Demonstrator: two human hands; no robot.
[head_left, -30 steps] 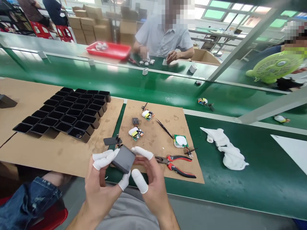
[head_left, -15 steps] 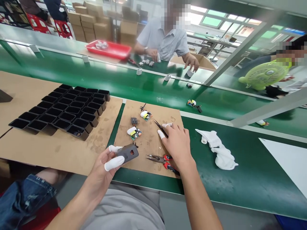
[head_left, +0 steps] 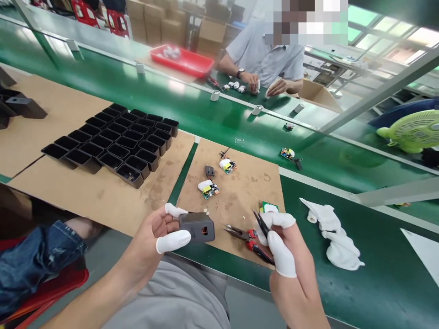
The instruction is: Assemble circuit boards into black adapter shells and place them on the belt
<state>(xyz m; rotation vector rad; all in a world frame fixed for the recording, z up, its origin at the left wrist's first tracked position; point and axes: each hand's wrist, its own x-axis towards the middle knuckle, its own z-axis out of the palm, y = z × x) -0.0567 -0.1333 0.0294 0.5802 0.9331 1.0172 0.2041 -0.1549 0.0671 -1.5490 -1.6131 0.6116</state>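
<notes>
My left hand (head_left: 156,235), with white finger cots on thumb and finger, grips a black plastic charger housing (head_left: 197,227) whose small rectangular opening faces up toward me. My right hand (head_left: 286,251), also in white finger cots, pinches dark tweezers (head_left: 260,222), tips pointing up and left. Just behind those fingers shows a green circuit board (head_left: 270,207) with a white part; whether the hand touches it I cannot tell. Red-and-black needle-nose pliers (head_left: 253,244) lie between the hands. Two circuit boards with yellow and white parts, one nearer (head_left: 208,188) and one farther (head_left: 227,166), rest on the cardboard (head_left: 250,178).
Rows of black open housings (head_left: 113,141) stand at left. White cloth (head_left: 338,235) lies at right. Across the green conveyor (head_left: 192,107), carrying white pieces and a board (head_left: 288,154), a co-worker (head_left: 265,64) handles small white parts beside a red tray (head_left: 181,61).
My right hand has drawn back toward me with the tweezers, exposing the green board. The housing has turned in my left hand. The camera view has shifted; the co-worker's hands are closer together.
</notes>
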